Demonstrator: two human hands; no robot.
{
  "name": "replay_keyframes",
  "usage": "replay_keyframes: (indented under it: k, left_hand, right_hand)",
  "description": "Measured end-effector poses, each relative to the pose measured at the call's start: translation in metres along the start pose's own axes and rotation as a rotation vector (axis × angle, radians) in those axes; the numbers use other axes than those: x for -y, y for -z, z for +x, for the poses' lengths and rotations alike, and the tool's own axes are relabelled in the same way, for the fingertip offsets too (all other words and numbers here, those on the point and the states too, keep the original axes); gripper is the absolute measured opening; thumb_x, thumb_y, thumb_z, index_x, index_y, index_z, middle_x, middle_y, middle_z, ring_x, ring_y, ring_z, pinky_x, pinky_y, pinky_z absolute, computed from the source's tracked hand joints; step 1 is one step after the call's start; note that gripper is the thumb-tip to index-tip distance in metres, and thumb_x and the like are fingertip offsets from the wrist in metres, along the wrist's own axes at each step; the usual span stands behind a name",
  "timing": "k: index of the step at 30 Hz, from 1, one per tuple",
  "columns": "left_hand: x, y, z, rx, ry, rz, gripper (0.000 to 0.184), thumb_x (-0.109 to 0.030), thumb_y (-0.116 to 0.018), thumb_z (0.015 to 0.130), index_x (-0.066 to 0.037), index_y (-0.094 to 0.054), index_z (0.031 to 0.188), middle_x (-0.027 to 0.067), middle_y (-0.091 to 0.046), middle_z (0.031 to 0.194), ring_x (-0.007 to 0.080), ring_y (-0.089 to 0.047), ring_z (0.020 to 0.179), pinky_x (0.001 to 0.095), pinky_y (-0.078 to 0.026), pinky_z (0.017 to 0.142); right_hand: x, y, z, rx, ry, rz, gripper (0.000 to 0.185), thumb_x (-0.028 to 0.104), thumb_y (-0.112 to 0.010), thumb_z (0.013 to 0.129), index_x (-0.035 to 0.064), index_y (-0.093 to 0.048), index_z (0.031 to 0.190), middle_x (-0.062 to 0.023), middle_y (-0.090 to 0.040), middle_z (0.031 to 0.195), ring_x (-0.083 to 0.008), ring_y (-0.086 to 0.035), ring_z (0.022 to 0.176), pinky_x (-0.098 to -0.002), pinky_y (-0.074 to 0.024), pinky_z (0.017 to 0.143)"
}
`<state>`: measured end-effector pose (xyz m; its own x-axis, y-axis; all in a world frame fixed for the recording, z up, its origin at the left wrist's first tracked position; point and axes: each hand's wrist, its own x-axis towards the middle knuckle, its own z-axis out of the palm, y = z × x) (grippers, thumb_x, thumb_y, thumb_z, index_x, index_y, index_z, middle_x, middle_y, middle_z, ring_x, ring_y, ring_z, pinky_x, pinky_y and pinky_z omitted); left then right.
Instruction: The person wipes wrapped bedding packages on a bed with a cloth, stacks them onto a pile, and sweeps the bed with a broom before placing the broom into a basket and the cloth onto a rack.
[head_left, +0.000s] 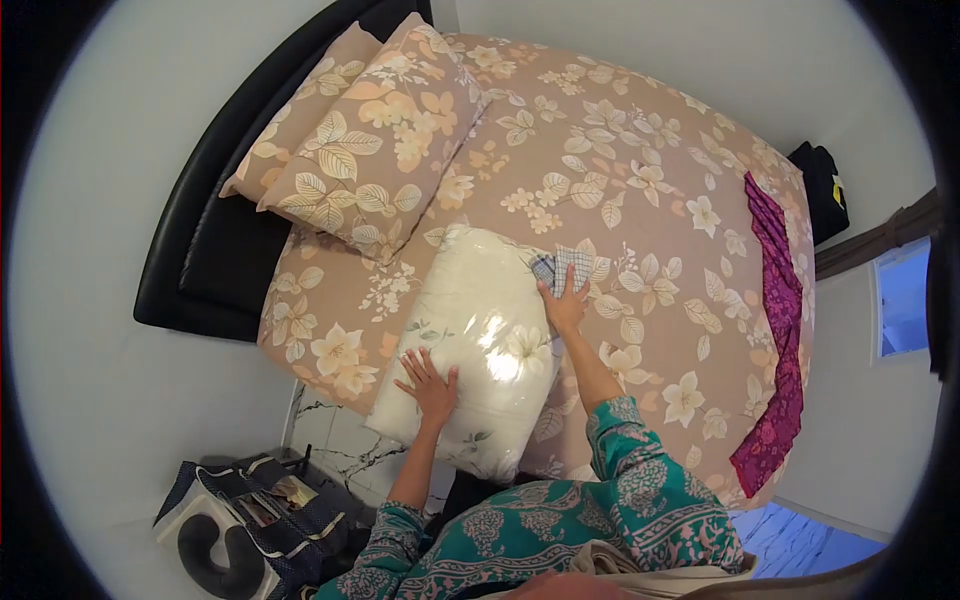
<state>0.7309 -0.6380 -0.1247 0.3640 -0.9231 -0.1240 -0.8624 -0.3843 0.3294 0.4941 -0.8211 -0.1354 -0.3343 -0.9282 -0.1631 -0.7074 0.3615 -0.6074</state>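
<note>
A white pillow [480, 350] with a pale leaf pattern, in shiny clear plastic, lies at the near edge of the bed. Flat on its left part rests my left hand [430, 385], fingers spread. My right hand [567, 300] is beside the pillow's right edge, its fingers over a small checked cloth [572, 270] in white and grey-blue. Whether the fingers grip the cloth or only press on it is hard to make out.
Two floral pillows [370, 140] lean by the black headboard [215, 240]. A magenta cloth [778, 300] lies along the bed's far right side. Bags [270, 500] and a dark neck pillow [215, 555] are on the floor at lower left. A black bag [822, 190] stands beyond the bed.
</note>
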Motion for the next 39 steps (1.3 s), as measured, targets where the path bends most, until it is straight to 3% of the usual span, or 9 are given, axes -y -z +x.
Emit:
replay_keyframes:
  k: [6, 10, 12, 15, 22, 29, 33, 34, 39]
  left_hand:
    - [0.004, 0.0, -0.001, -0.018, 0.017, -0.009, 0.079, -0.051, -0.042, 0.089, -0.004, -0.013, 0.144, 0.0222, -0.004, 0.15, 0.0391, 0.002, 0.138, 0.0696, 0.004, 0.098]
    - [0.012, -0.001, -0.001, -0.003, 0.021, -0.068, 0.071, -0.044, -0.044, 0.09, -0.008, -0.017, 0.145, 0.0205, -0.007, 0.15, 0.0396, -0.002, 0.138, 0.0689, 0.0, 0.1]
    - [0.02, 0.004, 0.001, 0.026, 0.017, -0.141, 0.068, -0.042, -0.044, 0.09, -0.01, -0.019, 0.144, 0.0198, -0.008, 0.15, 0.0397, -0.003, 0.138, 0.0679, -0.001, 0.101]
    - [0.038, 0.003, -0.009, 0.025, 0.034, -0.255, 0.063, -0.039, -0.044, 0.09, -0.014, -0.021, 0.144, 0.0189, -0.009, 0.15, 0.0398, -0.003, 0.138, 0.066, -0.002, 0.102]
    - [0.075, 0.019, -0.08, 0.007, 0.223, -0.316, 0.06, -0.038, -0.045, 0.09, -0.016, -0.025, 0.143, 0.0181, -0.011, 0.15, 0.0407, -0.005, 0.138, 0.0661, -0.005, 0.102]
    - [0.118, 0.01, -0.109, -0.113, 0.466, -0.502, 0.06, -0.039, -0.043, 0.091, -0.014, -0.024, 0.143, 0.0182, -0.015, 0.149, 0.0408, -0.005, 0.138, 0.0649, -0.006, 0.103]
    - [0.13, 0.021, -0.083, -0.242, 0.434, -0.473, 0.062, -0.044, -0.038, 0.092, -0.008, -0.026, 0.141, 0.0175, -0.021, 0.147, 0.0413, -0.011, 0.137, 0.0611, -0.008, 0.105]
    - [0.127, 0.028, -0.072, -0.212, 0.443, -0.436, 0.063, -0.046, -0.037, 0.093, -0.007, -0.027, 0.141, 0.0174, -0.024, 0.147, 0.042, -0.014, 0.136, 0.0595, -0.01, 0.105]
    - [0.153, 0.016, -0.018, 0.11, 0.333, -0.364, 0.064, -0.05, -0.032, 0.093, -0.005, -0.032, 0.138, 0.0194, -0.031, 0.143, 0.0373, -0.024, 0.134, 0.0539, -0.014, 0.107]
  right_hand:
    - [-0.05, 0.0, -0.14, 0.027, 0.224, 0.055, 0.073, 0.04, -0.058, 0.083, 0.026, -0.021, 0.145, -0.0398, -0.019, 0.136, -0.0542, -0.027, 0.124, -0.0525, -0.0278, 0.102]
    - [-0.084, 0.028, -0.28, 0.282, 0.417, -0.113, 0.074, 0.045, -0.059, 0.082, 0.0276, -0.023, 0.144, -0.0396, -0.016, 0.137, -0.0547, -0.016, 0.128, -0.0606, -0.0214, 0.102]
    - [-0.078, 0.051, -0.303, 0.519, 0.65, -0.31, 0.072, 0.049, -0.059, 0.079, 0.022, -0.032, 0.141, -0.0325, -0.018, 0.141, -0.0535, -0.01, 0.132, -0.0614, -0.0163, 0.104]
    - [-0.072, 0.04, -0.245, 0.43, 0.855, -0.346, 0.07, 0.055, -0.055, 0.079, 0.021, -0.038, 0.138, -0.0263, -0.017, 0.145, -0.0521, -0.005, 0.133, -0.0621, -0.0094, 0.105]
    - [0.018, -0.022, -0.115, -0.08, 0.518, -0.286, 0.071, 0.056, -0.052, 0.08, 0.0237, -0.033, 0.14, -0.021, -0.017, 0.148, -0.0433, -0.005, 0.137, -0.0608, -0.0061, 0.106]
    - [0.052, -0.062, -0.255, 0.436, 1.146, -0.334, 0.074, 0.054, -0.057, 0.077, 0.0326, -0.028, 0.142, -0.0164, -0.015, 0.15, -0.0396, -0.011, 0.138, -0.0607, -0.0095, 0.106]
    - [0.078, -0.089, -0.22, 0.575, 1.463, -0.374, 0.082, 0.054, -0.063, 0.071, 0.0353, -0.025, 0.142, -0.0109, -0.017, 0.15, -0.0371, -0.011, 0.138, -0.0615, -0.0108, 0.106]
    - [0.097, -0.086, -0.2, 0.617, 1.363, -0.422, 0.08, 0.052, -0.063, 0.072, 0.0349, -0.027, 0.141, -0.0094, -0.018, 0.15, -0.0354, -0.012, 0.138, -0.0605, -0.0094, 0.107]
    - [0.142, -0.108, -0.066, 0.072, 0.835, -0.381, 0.067, 0.042, -0.061, 0.076, 0.026, -0.039, 0.137, -0.0123, -0.018, 0.15, -0.036, -0.012, 0.138, -0.0613, -0.0017, 0.107]
